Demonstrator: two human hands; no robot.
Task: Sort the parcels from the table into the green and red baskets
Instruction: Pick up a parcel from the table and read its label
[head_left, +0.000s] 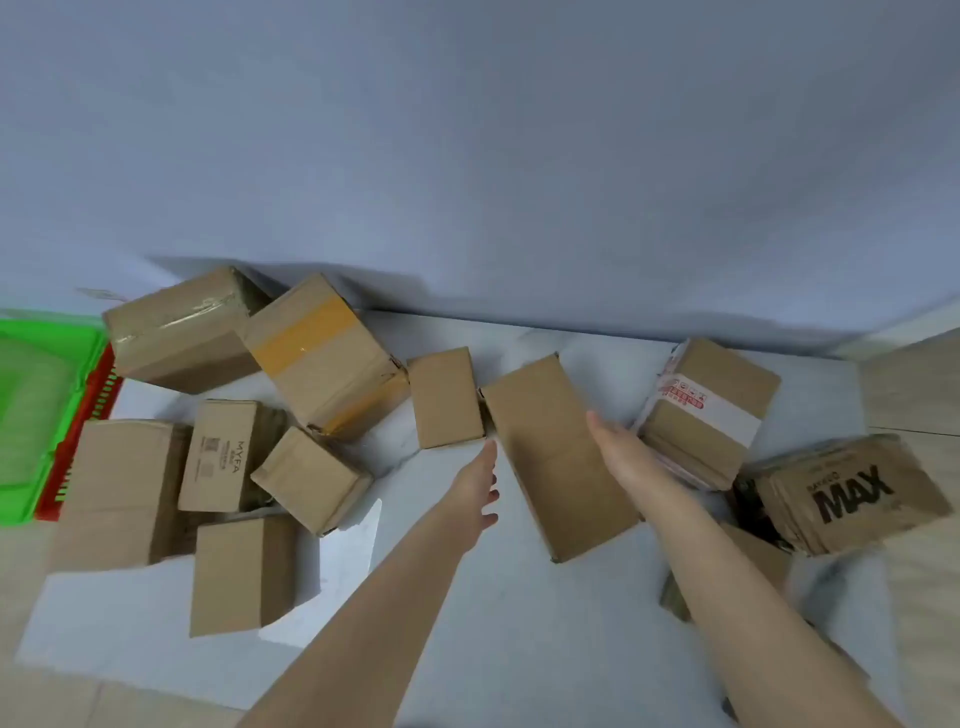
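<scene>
Several brown cardboard parcels lie on a white table (467, 597). A long plain parcel (556, 452) lies in the middle, between my two hands. My left hand (475, 488) is at its left side with fingers spread, close to it or just touching. My right hand (621, 452) lies flat against its right edge. Neither hand has lifted it. A small parcel (447, 397) stands just left of the long one. At the far left stand a green basket (36, 415) and, partly hidden beneath it, a red basket (98, 410).
A yellow-taped parcel (322, 358) and a clear-taped one (182, 327) lie at the back left. A parcel marked MYFA (221, 454) and other boxes crowd the left. A white-banded parcel (711, 405) and a MAX parcel (847, 493) sit right. A grey wall rises behind.
</scene>
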